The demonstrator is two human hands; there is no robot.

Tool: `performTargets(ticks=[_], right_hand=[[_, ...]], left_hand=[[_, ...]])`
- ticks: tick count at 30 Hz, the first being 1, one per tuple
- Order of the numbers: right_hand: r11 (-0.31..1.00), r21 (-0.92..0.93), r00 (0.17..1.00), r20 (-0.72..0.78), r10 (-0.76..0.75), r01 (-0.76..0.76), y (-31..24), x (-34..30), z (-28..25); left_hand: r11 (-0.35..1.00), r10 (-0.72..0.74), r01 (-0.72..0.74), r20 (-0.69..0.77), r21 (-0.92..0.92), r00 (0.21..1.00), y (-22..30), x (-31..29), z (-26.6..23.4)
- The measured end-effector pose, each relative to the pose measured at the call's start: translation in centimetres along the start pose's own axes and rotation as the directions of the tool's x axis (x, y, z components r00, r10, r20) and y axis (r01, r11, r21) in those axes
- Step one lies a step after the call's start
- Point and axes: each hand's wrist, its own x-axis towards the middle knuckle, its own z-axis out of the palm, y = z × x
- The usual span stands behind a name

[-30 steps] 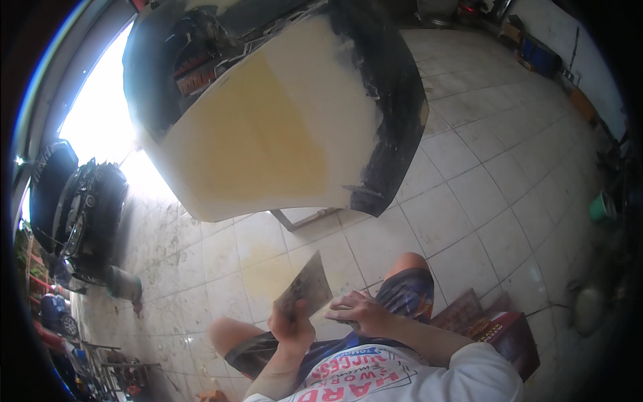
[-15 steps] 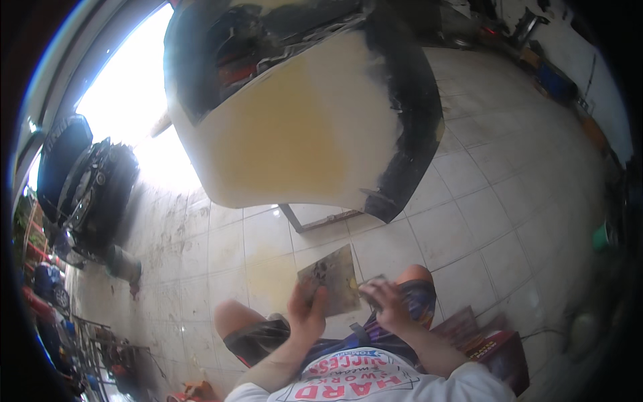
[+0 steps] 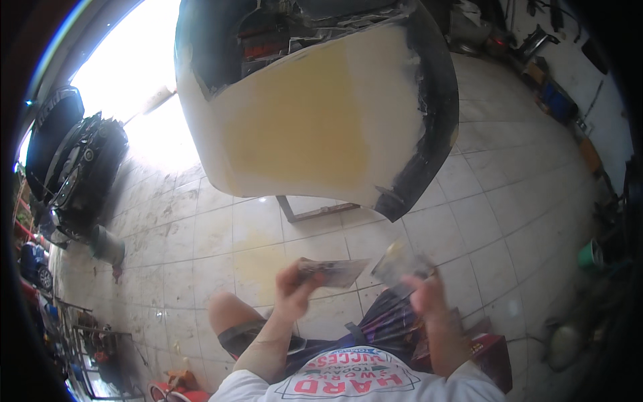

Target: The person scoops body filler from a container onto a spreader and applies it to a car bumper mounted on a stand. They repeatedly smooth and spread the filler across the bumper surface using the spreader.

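Note:
My left hand (image 3: 293,289) grips a flat, grey, stained square plate (image 3: 340,272) by its left edge, the plate now tilted so it looks narrow. In my right hand (image 3: 426,295) is a thin flat spreader (image 3: 396,269), blurred by motion, with a pale yellow smear near its tip. The spreader is close to the plate's right edge, with a small gap between them. Beyond both hands stands a large car body panel (image 3: 301,127), off-white with a broad yellow patch and a black right border. Its metal stand (image 3: 321,212) shows beneath.
A dark car part (image 3: 84,177) and a bucket (image 3: 108,245) stand at the left, above a metal cart (image 3: 100,342). A dark red box (image 3: 492,358) is by my right side. A green container (image 3: 590,255) stands at the right. Pale tiles (image 3: 492,214) cover the floor.
The plate has tipped from facing up to nearly edge-on. My right hand has moved right and up, and the spreader now shows more fully. The view has shifted slightly.

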Motion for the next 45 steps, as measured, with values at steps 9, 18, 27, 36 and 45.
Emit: performTargets(ticks=[9,18,27,36,45], right_hand=[[0.115,-0.73,0.527,0.366,-0.767,0.674,-21.2,13.4,-1.0],[-0.132,-0.771,0.36,0.432,-0.827,0.623,-27.7,19.0,2.9],[-0.06,-0.849,0.448,0.335,-0.829,0.524,-23.7,16.7,5.3],[0.127,-0.876,0.544,0.169,-0.822,0.465,-11.8,11.0,8.7],[0.192,-0.878,0.676,0.182,-0.714,0.439,-8.0,7.2,10.0]], left_hand=[[0.912,-0.216,0.293,0.274,-0.286,0.937,-4.9,8.4,-1.4],[0.991,-0.038,0.087,0.397,-0.105,0.917,-2.7,14.5,1.2],[0.987,-0.018,0.095,0.497,-0.13,0.867,-3.8,15.8,1.3],[0.986,-0.027,0.113,0.554,-0.122,0.832,-3.1,15.8,0.7],[0.998,0.032,0.005,0.564,-0.065,0.825,-3.5,16.8,-0.7]])
